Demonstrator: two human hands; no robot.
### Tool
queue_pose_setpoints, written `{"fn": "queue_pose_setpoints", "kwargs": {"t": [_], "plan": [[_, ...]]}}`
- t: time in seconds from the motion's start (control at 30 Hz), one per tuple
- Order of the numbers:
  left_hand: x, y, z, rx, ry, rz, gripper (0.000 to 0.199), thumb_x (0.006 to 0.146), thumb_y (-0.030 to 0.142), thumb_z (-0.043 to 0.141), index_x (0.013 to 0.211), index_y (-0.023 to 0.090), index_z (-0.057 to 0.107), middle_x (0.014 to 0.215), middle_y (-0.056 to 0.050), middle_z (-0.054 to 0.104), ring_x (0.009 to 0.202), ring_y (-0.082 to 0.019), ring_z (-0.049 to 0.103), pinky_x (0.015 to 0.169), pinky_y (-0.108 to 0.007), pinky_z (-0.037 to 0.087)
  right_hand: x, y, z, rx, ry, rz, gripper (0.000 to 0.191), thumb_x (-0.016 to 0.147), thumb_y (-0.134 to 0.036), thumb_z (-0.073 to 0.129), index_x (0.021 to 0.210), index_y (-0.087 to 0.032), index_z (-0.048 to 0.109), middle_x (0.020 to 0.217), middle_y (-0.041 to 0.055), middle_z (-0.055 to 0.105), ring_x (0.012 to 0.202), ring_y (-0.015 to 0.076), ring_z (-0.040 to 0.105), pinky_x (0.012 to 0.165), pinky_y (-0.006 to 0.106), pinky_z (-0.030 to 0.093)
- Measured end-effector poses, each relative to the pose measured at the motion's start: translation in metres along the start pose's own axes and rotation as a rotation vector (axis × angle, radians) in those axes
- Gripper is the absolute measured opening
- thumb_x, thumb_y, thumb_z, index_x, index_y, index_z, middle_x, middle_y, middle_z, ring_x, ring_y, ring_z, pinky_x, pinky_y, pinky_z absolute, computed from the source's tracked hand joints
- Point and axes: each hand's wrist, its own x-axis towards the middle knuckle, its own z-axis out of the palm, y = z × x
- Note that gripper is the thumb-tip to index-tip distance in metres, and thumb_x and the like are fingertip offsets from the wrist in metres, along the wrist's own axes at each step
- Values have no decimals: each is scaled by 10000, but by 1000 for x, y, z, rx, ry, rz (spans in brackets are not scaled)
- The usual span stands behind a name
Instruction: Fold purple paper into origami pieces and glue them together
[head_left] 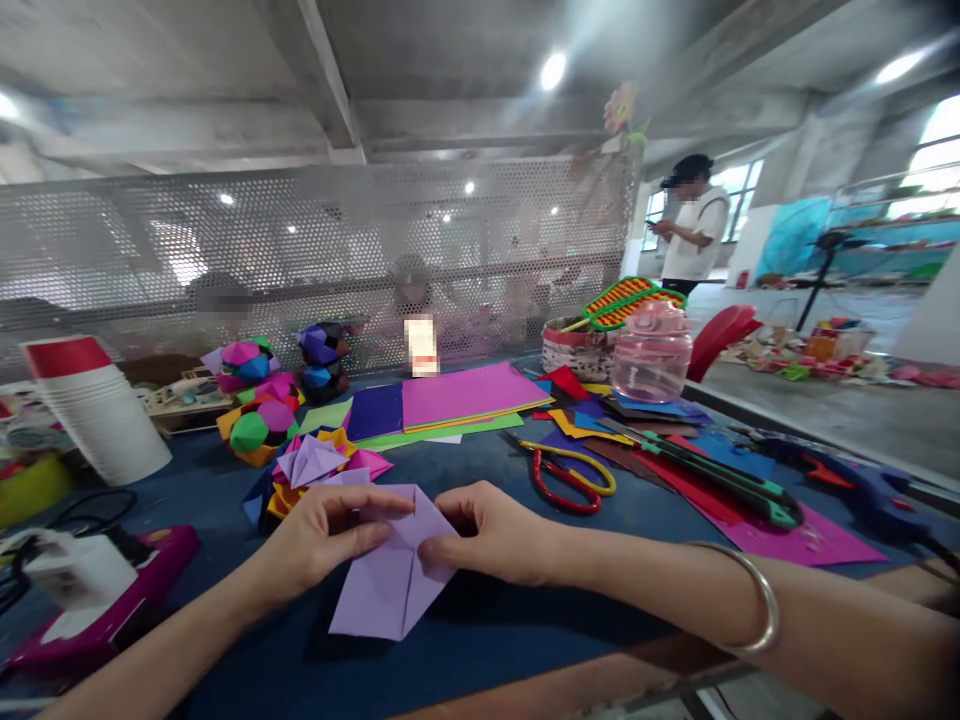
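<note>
A folded sheet of light purple paper (386, 590) is held above the blue table, with a crease running down its middle. My left hand (330, 535) pinches its upper left part between thumb and fingers. On the right edge, my right hand (495, 535) grips the paper, thumb on the front and fingers behind. Just behind my left hand sits a folded-paper piece in purple, orange and pink (311, 460). Scissors with red and yellow handles (574, 480) lie beyond my right hand.
Stacked paper cups (105, 410) and a magenta power strip (112, 600) are at left. Pink paper sheets (472, 395) lie at the back. A green-black cutter (720, 480), glue gun (862, 490) and pink bottle (652, 355) are at right. A person (694, 225) stands beyond.
</note>
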Motion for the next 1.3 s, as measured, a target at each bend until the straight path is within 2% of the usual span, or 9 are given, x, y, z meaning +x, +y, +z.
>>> {"fn": "queue_pose_setpoints", "kwargs": {"t": [0.17, 0.37, 0.57, 0.67, 0.87, 0.93, 1.07, 1.17, 1.3], "plan": [[-2, -2, 4, -70, 2, -19, 241, 765, 279, 743, 999, 221, 749, 1009, -67, 735, 869, -204, 668, 746, -263, 518, -2, 1, -2, -147, 3, -33, 133, 773, -250, 622, 819, -135, 669, 763, -1, 643, 685, 131, 557, 614, 214, 436], [-1, 5, 1, -44, -63, 70, 387, 808, 276, 693, 1193, 255, 666, 1204, -86, 661, 1000, -238, 641, 804, -303, 513, 0, 2, -8, -264, 37, -67, 128, 776, -268, 623, 749, -144, 645, 695, -23, 591, 655, 122, 526, 563, 195, 404], [-2, 2, 1, 38, 53, 79, 246, 790, 243, 702, 1034, 233, 741, 1004, -63, 723, 862, -202, 659, 723, -255, 507, -2, -1, -11, -305, -65, -94, 170, 801, -265, 618, 878, -132, 690, 785, 3, 659, 721, 149, 578, 627, 215, 442], [-3, 2, 3, 61, 65, 93, 308, 813, 267, 693, 1120, 251, 714, 1103, -60, 710, 1008, -232, 639, 827, -276, 498, -3, -1, -10, -287, -70, -78, 155, 792, -256, 623, 856, -134, 694, 770, -1, 663, 710, 150, 588, 630, 220, 447], [-1, 8, 3, -210, 162, 131, 552, 924, 405, 537, 1429, 248, 379, 1309, -119, 574, 1118, -268, 589, 868, -329, 503, 5, 5, -11, 5, 132, -95, 221, 805, -316, 633, 933, -141, 678, 890, 32, 703, 834, 197, 642, 766, 290, 501], [0, 8, 2, -199, 186, 187, 506, 924, 413, 539, 1379, 251, 388, 1298, -117, 558, 1166, -258, 551, 926, -325, 472, 8, 6, -13, 61, 213, -106, 261, 817, -340, 633, 985, -144, 673, 955, 48, 711, 908, 219, 648, 817, 317, 503], [1, 5, 0, -27, 107, 194, 419, 869, 359, 642, 1240, 262, 474, 1256, -85, 552, 1203, -240, 507, 948, -297, 447, 7, 5, -14, 76, 307, -109, 298, 829, -347, 628, 1042, -142, 667, 1000, 65, 717, 971, 249, 649, 851, 352, 504], [0, 4, 2, 55, 162, 211, 419, 834, 319, 684, 1212, 266, 511, 1244, -72, 568, 1147, -229, 545, 880, -274, 476, 6, 6, -13, 47, 309, -119, 288, 818, -333, 636, 1028, -139, 669, 1016, 67, 717, 989, 258, 648, 866, 357, 504], [-1, 3, 6, 253, 297, 197, 345, 826, 310, 684, 1159, 241, 623, 1065, -46, 666, 832, -168, 626, 741, -243, 491, 8, 10, -11, 47, 288, -111, 264, 794, -303, 649, 1000, -140, 665, 1011, 65, 720, 969, 255, 657, 854, 350, 511]]}}
